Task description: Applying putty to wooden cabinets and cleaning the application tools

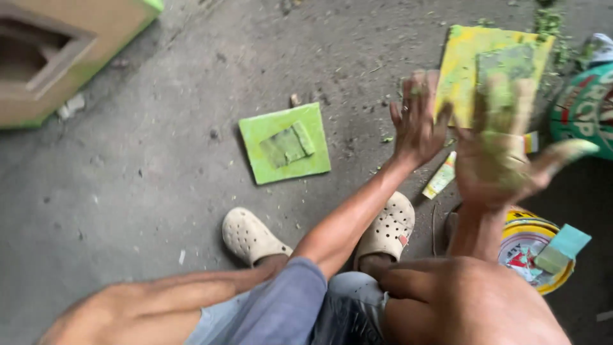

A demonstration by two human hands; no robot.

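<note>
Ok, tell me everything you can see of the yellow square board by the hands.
The yellow square board looks like a flat, thin panel, painted yellow with green smears and a raised greenish square patch in its middle. It stands tilted over the grey floor. The left hand grips its left edge; the right hand, blurred and paint-stained, covers its lower right.

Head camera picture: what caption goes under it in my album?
Left hand holds a yellow board while the paint-smeared right hand rubs it.
</note>
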